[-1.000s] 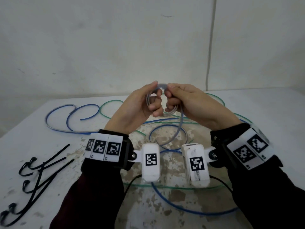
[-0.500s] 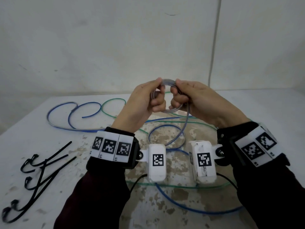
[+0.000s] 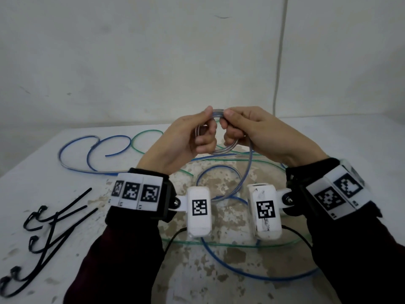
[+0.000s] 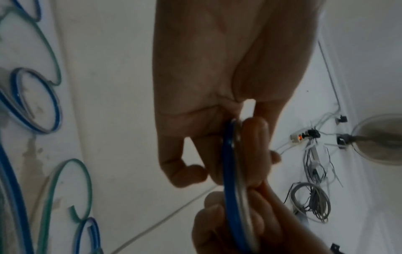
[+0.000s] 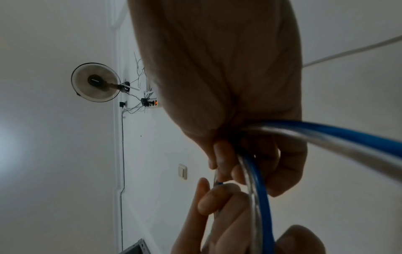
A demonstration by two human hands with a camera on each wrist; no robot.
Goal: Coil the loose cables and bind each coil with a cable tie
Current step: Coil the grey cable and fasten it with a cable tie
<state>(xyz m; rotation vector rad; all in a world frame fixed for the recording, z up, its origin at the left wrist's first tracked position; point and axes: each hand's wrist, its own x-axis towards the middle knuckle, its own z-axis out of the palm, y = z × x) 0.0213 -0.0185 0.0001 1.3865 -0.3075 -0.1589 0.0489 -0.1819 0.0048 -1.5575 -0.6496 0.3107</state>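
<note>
A small coil of blue and clear cable (image 3: 219,150) hangs in the air above the table's middle, held between both hands. My left hand (image 3: 198,130) pinches its left side and top, fingers curled round the loops (image 4: 230,165). My right hand (image 3: 235,128) grips the right side, with the cable (image 5: 259,180) running through its curled fingers. From the coil the loose tail (image 3: 247,172) drops to the table and loops there. A second blue cable (image 3: 92,150) and a green cable (image 3: 142,139) lie loose on the table. Black cable ties (image 3: 50,224) lie at the left front.
The white table (image 3: 350,137) has worn brown patches in the middle and ends at a white wall. More blue cable (image 3: 252,275) and green cable (image 3: 219,244) cross the table's front under my wrists. A thin wire (image 3: 279,62) runs down the wall.
Both hands have risen a little with the coil and turned it. The tail has been drawn up from the table loop.
</note>
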